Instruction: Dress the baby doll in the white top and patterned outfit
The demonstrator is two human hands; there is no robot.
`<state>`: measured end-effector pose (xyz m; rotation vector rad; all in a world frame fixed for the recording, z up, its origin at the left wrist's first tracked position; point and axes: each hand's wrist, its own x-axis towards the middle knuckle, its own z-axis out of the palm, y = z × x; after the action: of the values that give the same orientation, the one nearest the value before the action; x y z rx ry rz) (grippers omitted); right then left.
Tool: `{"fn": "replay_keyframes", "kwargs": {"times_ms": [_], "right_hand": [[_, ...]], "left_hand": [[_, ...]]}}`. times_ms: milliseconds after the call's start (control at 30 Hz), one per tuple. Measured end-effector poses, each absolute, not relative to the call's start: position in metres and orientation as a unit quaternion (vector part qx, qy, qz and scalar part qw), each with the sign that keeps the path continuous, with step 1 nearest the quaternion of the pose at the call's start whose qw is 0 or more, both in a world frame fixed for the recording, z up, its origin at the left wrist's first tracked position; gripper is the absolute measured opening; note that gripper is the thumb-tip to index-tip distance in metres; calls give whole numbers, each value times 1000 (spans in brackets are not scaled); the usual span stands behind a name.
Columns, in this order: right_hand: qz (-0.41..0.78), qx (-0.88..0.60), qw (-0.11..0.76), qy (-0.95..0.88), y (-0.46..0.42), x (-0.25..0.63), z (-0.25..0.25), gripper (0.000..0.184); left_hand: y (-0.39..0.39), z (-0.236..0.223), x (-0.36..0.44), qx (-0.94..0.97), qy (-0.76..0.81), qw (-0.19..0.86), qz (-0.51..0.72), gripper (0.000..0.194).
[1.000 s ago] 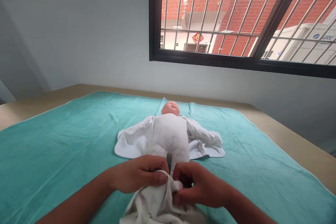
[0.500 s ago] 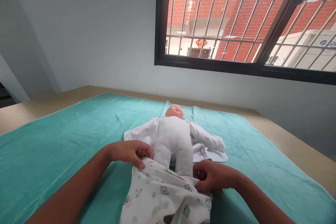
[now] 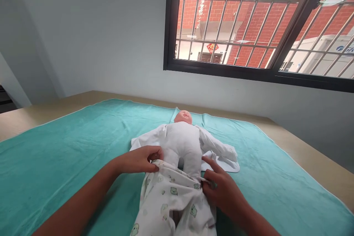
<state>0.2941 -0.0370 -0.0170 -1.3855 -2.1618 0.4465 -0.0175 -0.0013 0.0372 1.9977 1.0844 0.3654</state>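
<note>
A baby doll (image 3: 183,138) with a white cloth body lies on its back, its head towards the wall. Its arms are in the sleeves of a white top (image 3: 218,147) that lies spread out under it. White baby pants (image 3: 173,191) printed with green bears cover the lower legs, the waistband at about thigh height. My left hand (image 3: 142,159) pinches the waistband at the left, beside the doll's hip. At the right side my right hand (image 3: 221,184) grips the waistband between thumb and curled fingers, its index finger stretched out along the doll's thigh. The doll's feet are hidden inside the pants.
A turquoise blanket (image 3: 83,143) with a few creases covers most of the wooden table (image 3: 312,151). Behind it stands a grey wall (image 3: 116,44) with a dark-framed, barred window (image 3: 221,67) at upper right.
The pants have moved up the doll's legs, away from me. My left hand has shifted slightly up and right; my right hand has turned, its index finger now extended by the thigh.
</note>
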Motion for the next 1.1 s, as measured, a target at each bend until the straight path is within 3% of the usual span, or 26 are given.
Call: {"fn": "replay_keyframes", "kwargs": {"times_ms": [100, 233, 433, 667, 833, 1100], "right_hand": [[157, -493, 309, -798, -30, 301, -25, 18], [235, -455, 329, -794, -18, 307, -30, 20], [205, -461, 381, -775, -4, 302, -37, 23], [132, -555, 448, -688, 34, 286, -25, 24], [190, -581, 472, -636, 70, 276, -20, 29], [225, -541, 512, -628, 77, 282, -45, 21]], "left_hand": [[-3, 26, -5, 802, 449, 329, 217, 15], [-8, 1, 22, 800, 437, 212, 352, 19], [-9, -15, 42, 742, 489, 158, 430, 17], [13, -11, 37, 695, 534, 218, 429, 20], [58, -11, 34, 640, 520, 284, 489, 17], [74, -30, 18, 524, 334, 632, 463, 39]]}}
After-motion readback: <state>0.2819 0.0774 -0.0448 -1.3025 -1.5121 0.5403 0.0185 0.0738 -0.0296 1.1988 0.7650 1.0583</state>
